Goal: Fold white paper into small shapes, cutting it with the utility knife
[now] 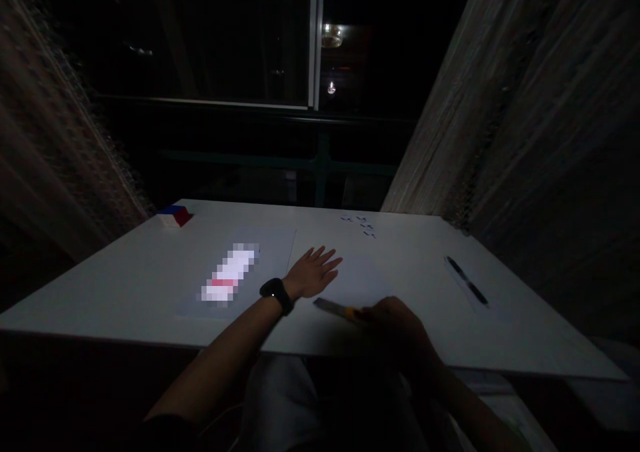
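— So, what has the left hand (313, 273) got?
— Nothing. It lies flat, fingers spread, palm down on a sheet (360, 279) on the table (125, 285), with a watch (277, 294) on its wrist.
— And the right hand (395, 319)?
— Closed round the yellow end of a cutter (336, 309). The grey end sticks out to the left, low over the near part of the sheet, just this side of the left hand. Whether the tip touches the paper I cannot tell; it is too dark.
— Any cut in the sheet yet?
— None that I can make out. The sheet looks whole, so I would judge the cutting to be at its very start, or not begun.
— Anything already done?
— Perhaps. A few small scraps (364, 225) lie by the far edge, well apart from both hands. They may be cut bits, but they are too small to tell.
— What else is out?
— A second sheet (265, 245) just left of the first, with a pale patch on it; a pen (467, 281) far to the right; a red and blue block (174, 216) at the far left corner. None of them is near the cutter.
— So most is left to do?
— By my reading, yes: one hand pins the paper, the other holds the cutter, and the paper shows no line.
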A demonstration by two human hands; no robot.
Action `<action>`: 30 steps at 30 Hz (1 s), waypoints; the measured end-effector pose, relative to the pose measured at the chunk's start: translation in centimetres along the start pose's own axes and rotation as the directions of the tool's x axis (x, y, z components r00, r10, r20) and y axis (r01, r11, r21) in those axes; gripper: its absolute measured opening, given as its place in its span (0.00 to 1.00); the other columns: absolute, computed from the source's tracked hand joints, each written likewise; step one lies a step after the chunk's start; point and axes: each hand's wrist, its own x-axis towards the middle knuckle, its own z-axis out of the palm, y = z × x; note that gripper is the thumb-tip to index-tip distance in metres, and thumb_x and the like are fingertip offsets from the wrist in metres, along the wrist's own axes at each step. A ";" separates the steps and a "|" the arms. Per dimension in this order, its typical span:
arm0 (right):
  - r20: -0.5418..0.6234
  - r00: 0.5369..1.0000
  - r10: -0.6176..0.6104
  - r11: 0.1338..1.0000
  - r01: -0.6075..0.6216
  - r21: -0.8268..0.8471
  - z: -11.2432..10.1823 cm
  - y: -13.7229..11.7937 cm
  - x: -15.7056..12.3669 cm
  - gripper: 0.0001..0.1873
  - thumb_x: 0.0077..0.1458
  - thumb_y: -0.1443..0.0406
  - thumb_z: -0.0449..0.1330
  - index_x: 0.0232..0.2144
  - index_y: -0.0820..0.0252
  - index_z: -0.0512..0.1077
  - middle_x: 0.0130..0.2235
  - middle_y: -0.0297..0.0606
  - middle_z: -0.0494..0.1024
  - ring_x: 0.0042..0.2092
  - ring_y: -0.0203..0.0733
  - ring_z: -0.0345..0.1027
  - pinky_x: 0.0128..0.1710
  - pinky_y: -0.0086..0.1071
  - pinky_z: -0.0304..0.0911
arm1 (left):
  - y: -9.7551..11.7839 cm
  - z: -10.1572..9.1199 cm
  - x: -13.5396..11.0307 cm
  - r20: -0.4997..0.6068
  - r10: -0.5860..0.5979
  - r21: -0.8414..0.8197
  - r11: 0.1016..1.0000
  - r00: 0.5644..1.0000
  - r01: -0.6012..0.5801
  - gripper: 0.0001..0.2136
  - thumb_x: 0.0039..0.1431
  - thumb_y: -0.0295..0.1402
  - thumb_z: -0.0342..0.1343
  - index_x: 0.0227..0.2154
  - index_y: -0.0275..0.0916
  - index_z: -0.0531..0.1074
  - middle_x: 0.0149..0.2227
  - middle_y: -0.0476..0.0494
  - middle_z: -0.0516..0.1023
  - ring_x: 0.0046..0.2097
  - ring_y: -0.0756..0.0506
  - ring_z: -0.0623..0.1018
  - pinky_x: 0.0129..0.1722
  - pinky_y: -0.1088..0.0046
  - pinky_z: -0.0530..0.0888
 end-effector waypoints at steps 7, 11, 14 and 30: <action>-0.175 0.769 0.615 0.696 -0.634 -0.339 -5.7 7.1 1.0 0.22 0.56 0.54 0.47 0.35 0.61 0.75 0.34 0.47 0.71 0.39 0.49 0.65 0.32 0.35 0.56 | -0.2 -0.1 0.2 -0.014 0.018 -0.033 0.999 1.000 -0.019 0.23 0.64 0.44 0.32 0.59 0.47 0.55 0.62 0.47 0.55 0.63 0.42 0.54 0.60 0.55 0.51; -0.227 0.638 0.736 0.549 -0.759 -0.351 -6.6 10.6 0.3 0.26 0.55 0.51 0.46 0.37 0.62 0.75 0.37 0.50 0.72 0.39 0.51 0.66 0.31 0.36 0.57 | -0.3 -0.1 0.2 -0.019 0.026 -0.045 0.999 0.999 -0.027 0.23 0.64 0.44 0.32 0.59 0.47 0.55 0.62 0.46 0.56 0.63 0.41 0.54 0.60 0.55 0.51; -0.242 0.582 0.776 0.473 -0.791 -0.387 -6.6 11.7 -0.2 0.26 0.55 0.52 0.46 0.36 0.65 0.75 0.37 0.52 0.72 0.40 0.53 0.66 0.31 0.37 0.58 | -0.3 -0.1 0.2 -0.021 0.025 -0.051 0.998 0.999 -0.026 0.23 0.64 0.44 0.33 0.59 0.47 0.55 0.62 0.46 0.56 0.63 0.41 0.54 0.60 0.54 0.51; -0.229 0.418 0.879 0.351 -0.893 -0.281 -8.2 15.0 -0.9 0.28 0.52 0.48 0.47 0.37 0.64 0.76 0.39 0.56 0.75 0.40 0.56 0.69 0.31 0.39 0.61 | -0.4 -0.1 0.2 -0.042 0.017 -0.067 0.998 0.999 -0.019 0.22 0.64 0.44 0.34 0.58 0.46 0.57 0.61 0.45 0.57 0.62 0.42 0.55 0.59 0.54 0.52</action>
